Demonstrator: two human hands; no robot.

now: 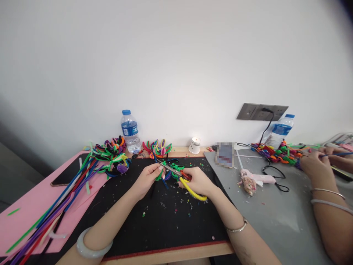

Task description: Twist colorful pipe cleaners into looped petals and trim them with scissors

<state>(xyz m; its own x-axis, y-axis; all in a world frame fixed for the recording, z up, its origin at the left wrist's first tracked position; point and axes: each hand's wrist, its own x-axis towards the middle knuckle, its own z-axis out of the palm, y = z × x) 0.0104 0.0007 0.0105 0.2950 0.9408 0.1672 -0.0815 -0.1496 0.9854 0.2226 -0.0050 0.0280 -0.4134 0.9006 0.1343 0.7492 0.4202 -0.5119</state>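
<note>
Hovering above the black mat (pixel 132 224), yellow-handled scissors (pixel 176 172) were gripped in the curled fingers of the right hand (pixel 197 180), while green fuzzy stems (pixel 159 176), just beside the blades (pixel 164 165), were pinched by drawn-together fingertips of the left hand (pixel 148 179). Near the wall (pixel 176 73), a capped bottle (pixel 129 129) and white cup (pixel 194 146) were placed, their contents not clearly discernible.

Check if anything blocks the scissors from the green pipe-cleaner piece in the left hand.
Nothing visible does: the right hand holds the scissors with the blades at the green pipe-cleaner piece. Fingers of the left hand are close beside the blades; whether they touch is unclear.
</note>
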